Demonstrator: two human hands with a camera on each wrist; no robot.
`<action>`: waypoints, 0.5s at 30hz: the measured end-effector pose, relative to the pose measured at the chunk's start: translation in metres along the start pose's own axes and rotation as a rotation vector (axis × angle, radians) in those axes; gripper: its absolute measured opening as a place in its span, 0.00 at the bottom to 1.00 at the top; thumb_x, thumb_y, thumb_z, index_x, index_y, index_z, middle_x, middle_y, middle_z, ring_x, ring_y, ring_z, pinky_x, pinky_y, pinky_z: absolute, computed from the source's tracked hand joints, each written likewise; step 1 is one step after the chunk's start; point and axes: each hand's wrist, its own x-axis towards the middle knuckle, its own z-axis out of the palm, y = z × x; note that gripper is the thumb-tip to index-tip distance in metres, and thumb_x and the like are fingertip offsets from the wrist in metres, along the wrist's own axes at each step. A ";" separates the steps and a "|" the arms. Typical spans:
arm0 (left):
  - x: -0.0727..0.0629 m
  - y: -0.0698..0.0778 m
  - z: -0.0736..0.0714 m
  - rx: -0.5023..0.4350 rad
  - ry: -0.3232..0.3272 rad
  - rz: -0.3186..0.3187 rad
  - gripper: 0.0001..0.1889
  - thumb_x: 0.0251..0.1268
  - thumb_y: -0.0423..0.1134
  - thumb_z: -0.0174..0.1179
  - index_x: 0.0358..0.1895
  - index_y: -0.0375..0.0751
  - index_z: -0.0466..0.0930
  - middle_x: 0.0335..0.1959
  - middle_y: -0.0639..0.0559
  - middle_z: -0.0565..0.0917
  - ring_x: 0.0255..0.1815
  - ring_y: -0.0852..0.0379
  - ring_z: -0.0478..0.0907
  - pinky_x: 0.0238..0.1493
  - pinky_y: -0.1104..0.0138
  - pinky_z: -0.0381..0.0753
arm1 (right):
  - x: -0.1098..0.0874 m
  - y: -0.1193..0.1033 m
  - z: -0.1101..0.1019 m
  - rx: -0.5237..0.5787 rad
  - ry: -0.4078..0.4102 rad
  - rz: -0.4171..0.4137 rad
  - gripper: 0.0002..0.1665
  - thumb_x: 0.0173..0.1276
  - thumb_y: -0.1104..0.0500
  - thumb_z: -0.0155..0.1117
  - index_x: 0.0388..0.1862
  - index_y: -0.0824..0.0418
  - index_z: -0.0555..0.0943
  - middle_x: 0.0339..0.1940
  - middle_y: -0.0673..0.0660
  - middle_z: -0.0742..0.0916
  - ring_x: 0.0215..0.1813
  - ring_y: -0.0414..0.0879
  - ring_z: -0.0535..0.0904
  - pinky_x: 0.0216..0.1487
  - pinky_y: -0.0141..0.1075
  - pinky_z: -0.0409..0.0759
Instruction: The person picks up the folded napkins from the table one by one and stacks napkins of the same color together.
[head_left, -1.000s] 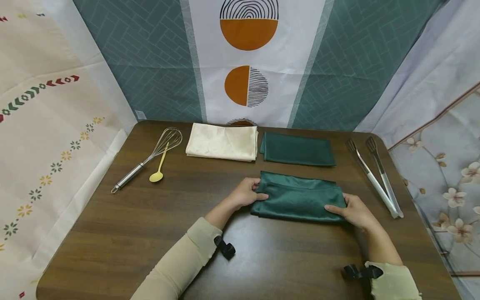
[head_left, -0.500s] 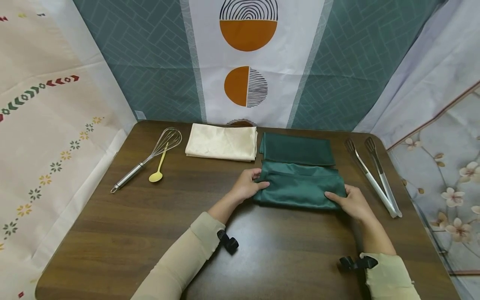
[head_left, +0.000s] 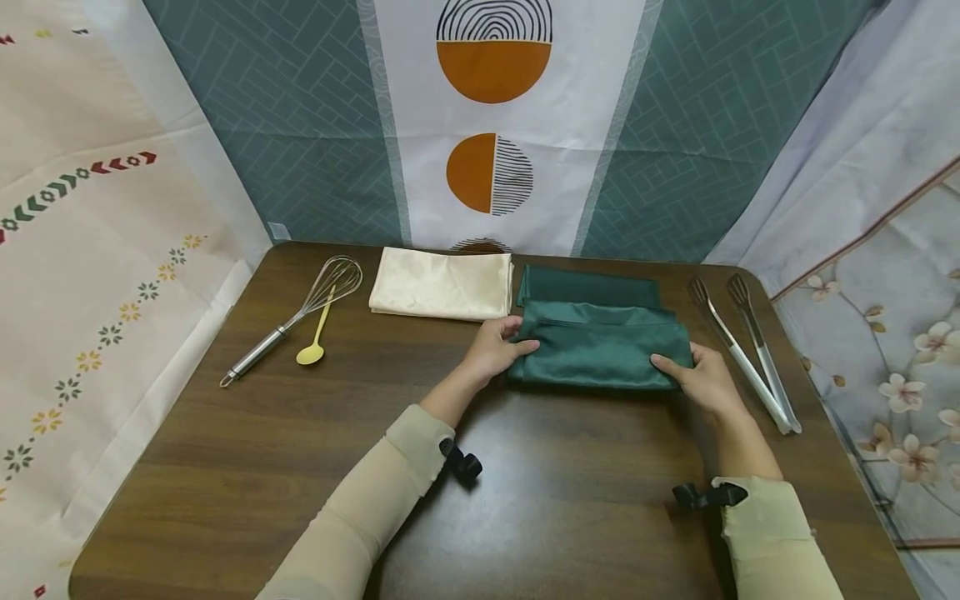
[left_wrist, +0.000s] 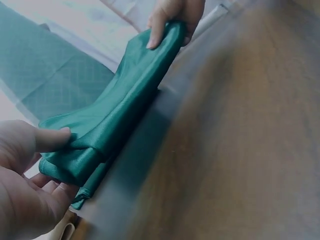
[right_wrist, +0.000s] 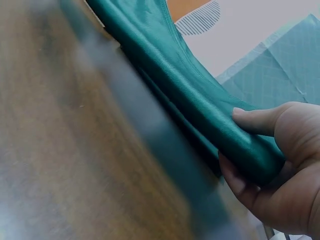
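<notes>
A folded green satin cloth [head_left: 600,346] is held between both hands, its near edge raised above the table in the wrist views. My left hand [head_left: 497,350] pinches its left end, thumb on top and fingers beneath. At the right end my right hand [head_left: 705,379] grips it the same way, as the right wrist view shows with the thumb [right_wrist: 255,120] over the fold. Behind it lies a second folded green cloth [head_left: 588,286], its front part covered by the held one in the head view. A folded cream cloth [head_left: 442,283] lies to the left of that.
On the left of the brown table [head_left: 300,467] lie a wire whisk [head_left: 281,329] and a small yellow spoon [head_left: 312,350]. Metal tongs [head_left: 750,358] with dark slotted ends lie at the right. A patterned curtain [head_left: 495,125] hangs behind the back edge.
Both hands have carried the held green cloth away from me, toward the back of the table. It now overlaps the second green cloth in the head view. The other things stay put.
</notes>
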 end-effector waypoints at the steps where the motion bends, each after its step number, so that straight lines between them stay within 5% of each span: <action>1: 0.002 0.002 -0.001 -0.006 0.001 -0.002 0.26 0.65 0.37 0.70 0.65 0.33 0.78 0.66 0.40 0.78 0.70 0.43 0.71 0.70 0.53 0.70 | 0.002 -0.001 -0.001 0.005 0.005 -0.002 0.30 0.75 0.54 0.65 0.65 0.76 0.74 0.37 0.34 0.85 0.44 0.30 0.77 0.43 0.24 0.78; 15: 0.029 0.018 -0.010 -0.049 0.014 0.010 0.27 0.67 0.38 0.69 0.67 0.35 0.75 0.60 0.42 0.80 0.69 0.45 0.70 0.67 0.55 0.73 | 0.027 -0.021 -0.007 0.016 0.021 -0.014 0.33 0.75 0.53 0.65 0.68 0.75 0.72 0.36 0.34 0.85 0.41 0.31 0.79 0.43 0.24 0.77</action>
